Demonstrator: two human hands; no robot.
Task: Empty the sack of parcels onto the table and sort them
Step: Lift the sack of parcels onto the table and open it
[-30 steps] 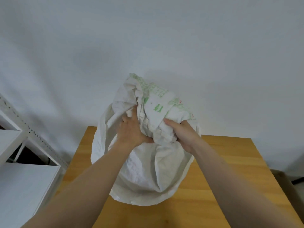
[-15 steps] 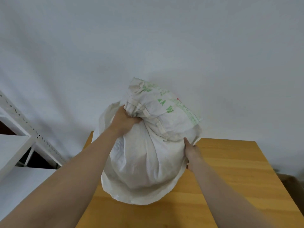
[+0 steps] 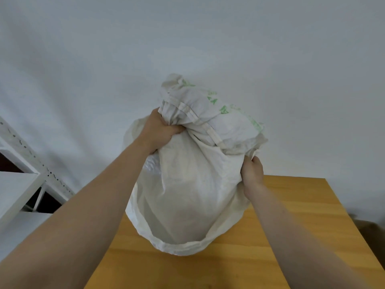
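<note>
A bulging white woven sack with green print near its top stands on the wooden table. My left hand grips the bunched fabric at the sack's upper left. My right hand pinches a fold of the sack's right side, lower down. The top of the sack is folded over toward the far right. The parcels are hidden inside the sack.
White metal shelving stands at the left, close to the table's left edge. A plain white wall rises right behind the table. Bare tabletop shows to the right of and in front of the sack.
My hands have left the sack's middle and spread apart. The left hand climbed to the upper left bunch, the right hand dropped to the right side. The sack's top now sits higher.
</note>
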